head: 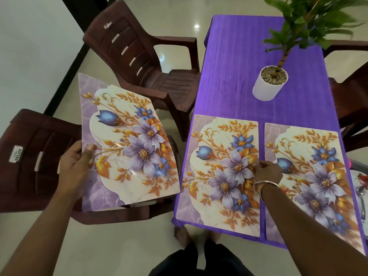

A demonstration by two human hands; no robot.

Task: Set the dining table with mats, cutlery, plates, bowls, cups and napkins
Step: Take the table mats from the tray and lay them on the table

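Mats lie side by side on the table's (239, 66) near end, left mat (219, 176) and right mat (310, 176). The right grip (266, 172) rests bent fingers (257, 167) at the left mat's right edge; pinching or not, I cannot tell. The left grip (74, 170) clasps a third mat (129, 146) left of the table, above a chair (29, 166). Farther along the table stands a pot (268, 84).

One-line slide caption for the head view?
Left hand holds a spare mat beside the purple table; right hand touches the left laid mat, right laid mat alongside.

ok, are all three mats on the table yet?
No: the left mat and right mat lie on the table, but the left hand holds a third mat out over a chair.
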